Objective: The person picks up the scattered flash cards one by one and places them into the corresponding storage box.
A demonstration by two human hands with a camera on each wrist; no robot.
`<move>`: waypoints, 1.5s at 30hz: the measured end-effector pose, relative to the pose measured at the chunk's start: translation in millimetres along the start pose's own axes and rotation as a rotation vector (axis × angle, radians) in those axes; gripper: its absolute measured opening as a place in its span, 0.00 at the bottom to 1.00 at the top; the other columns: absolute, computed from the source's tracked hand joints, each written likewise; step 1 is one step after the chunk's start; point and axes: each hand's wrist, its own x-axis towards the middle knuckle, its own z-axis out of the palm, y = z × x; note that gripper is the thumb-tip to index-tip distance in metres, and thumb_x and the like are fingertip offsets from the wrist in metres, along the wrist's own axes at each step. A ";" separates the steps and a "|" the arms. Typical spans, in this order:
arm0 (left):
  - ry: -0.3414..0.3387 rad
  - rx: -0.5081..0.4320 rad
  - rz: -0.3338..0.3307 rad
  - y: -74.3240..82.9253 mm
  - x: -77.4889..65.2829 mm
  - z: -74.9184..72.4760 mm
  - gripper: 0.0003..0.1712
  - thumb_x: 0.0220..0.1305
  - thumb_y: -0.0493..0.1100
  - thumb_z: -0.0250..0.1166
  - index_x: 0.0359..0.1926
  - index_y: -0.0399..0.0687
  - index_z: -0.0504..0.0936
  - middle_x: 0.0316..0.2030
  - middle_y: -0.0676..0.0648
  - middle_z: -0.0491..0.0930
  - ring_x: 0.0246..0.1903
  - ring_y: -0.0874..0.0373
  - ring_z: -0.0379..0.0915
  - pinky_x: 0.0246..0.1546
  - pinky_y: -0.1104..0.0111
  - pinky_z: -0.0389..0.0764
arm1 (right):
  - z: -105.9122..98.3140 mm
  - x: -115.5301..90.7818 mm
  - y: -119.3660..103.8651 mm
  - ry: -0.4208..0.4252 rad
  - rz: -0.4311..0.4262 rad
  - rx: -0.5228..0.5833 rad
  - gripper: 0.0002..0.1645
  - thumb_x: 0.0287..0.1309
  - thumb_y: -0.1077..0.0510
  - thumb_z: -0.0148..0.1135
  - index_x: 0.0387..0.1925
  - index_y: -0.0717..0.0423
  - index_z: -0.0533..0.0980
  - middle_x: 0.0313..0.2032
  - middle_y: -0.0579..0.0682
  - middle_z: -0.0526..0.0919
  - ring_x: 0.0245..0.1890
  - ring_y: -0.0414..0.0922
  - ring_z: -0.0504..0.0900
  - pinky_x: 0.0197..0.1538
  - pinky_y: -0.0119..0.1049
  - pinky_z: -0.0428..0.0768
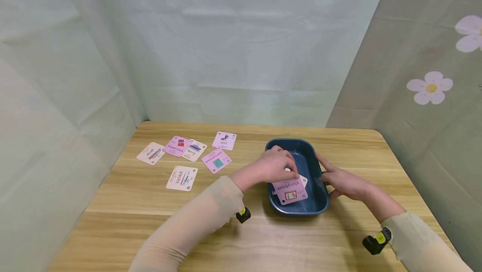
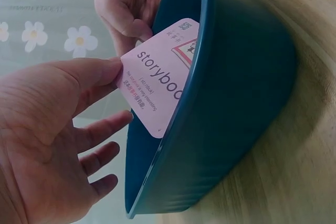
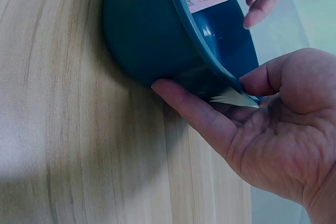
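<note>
Over the dark blue tub [image 1: 297,212], my left hand [image 1: 274,166] pinches a pink "storybook" card [image 1: 293,191] by its edge, between thumb and index finger. The other left fingers are spread in the left wrist view. Part of a white card [image 1: 304,180] shows beneath the pink one; whether the hand also holds it, I cannot tell. My right hand [image 1: 344,183] grips the tub's right side, its thumb at the rim and its fingers along the outer wall [image 3: 152,40].
Left on the wooden table [image 1: 124,205] lie a "yacht" card [image 1: 182,178], a "ship" card [image 1: 150,153], an "English book" card [image 1: 175,146] overlapping a "ferry" card [image 1: 194,150], an "exercise book" card [image 1: 216,161] and an "ant" card [image 1: 224,140]. Curtains [image 1: 241,54] hang behind.
</note>
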 end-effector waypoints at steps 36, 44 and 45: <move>0.006 0.108 0.022 -5.0 -3.8 1.9 0.27 0.70 0.63 0.63 0.67 0.67 0.79 0.65 0.52 0.75 0.66 0.49 0.63 0.66 0.54 0.65 | 0.3 3.6 -2.5 -0.001 0.004 0.003 0.51 0.74 0.63 0.45 0.81 0.35 0.29 0.77 0.73 0.39 0.72 0.74 0.56 0.50 0.59 0.82; 0.137 -0.068 0.008 -16.0 -17.8 -9.0 0.39 0.71 0.61 0.64 0.78 0.64 0.63 0.73 0.49 0.65 0.72 0.46 0.56 0.70 0.48 0.60 | 2.2 1.0 -1.7 0.008 0.020 0.029 0.51 0.73 0.64 0.45 0.81 0.35 0.29 0.78 0.72 0.39 0.72 0.74 0.57 0.50 0.59 0.82; 0.152 -0.082 0.006 -17.7 -20.6 -10.3 0.39 0.71 0.61 0.64 0.78 0.64 0.62 0.74 0.49 0.64 0.73 0.46 0.55 0.70 0.48 0.60 | 2.8 0.9 -1.1 0.010 0.021 0.033 0.51 0.73 0.64 0.45 0.81 0.35 0.29 0.78 0.72 0.39 0.72 0.74 0.57 0.50 0.59 0.82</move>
